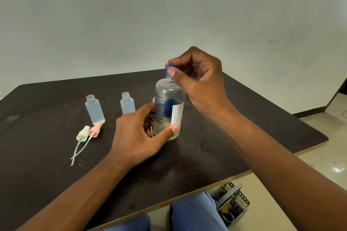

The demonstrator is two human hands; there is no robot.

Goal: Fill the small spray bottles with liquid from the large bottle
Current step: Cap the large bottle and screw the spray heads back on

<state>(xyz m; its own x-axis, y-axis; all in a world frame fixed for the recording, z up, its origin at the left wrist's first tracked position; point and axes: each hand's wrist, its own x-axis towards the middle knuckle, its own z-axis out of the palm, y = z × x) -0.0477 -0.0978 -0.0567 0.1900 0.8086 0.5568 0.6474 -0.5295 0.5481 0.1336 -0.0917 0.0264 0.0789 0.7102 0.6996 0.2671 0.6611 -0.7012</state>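
The large bottle is kept upright near the middle of the table, gripped low on its body by the left hand, while its blue cap, directly above on the vertical axis, is pinched by the right hand. Toward the left edge are counted two uncapped small spray bottles and two loose spray heads; a possible third bottle behind the large one cannot be confirmed.

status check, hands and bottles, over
Left hand grips big bottle low, right hand pinches its blue cap. Two small bottles uncapped, waiting. Nothing in the way.
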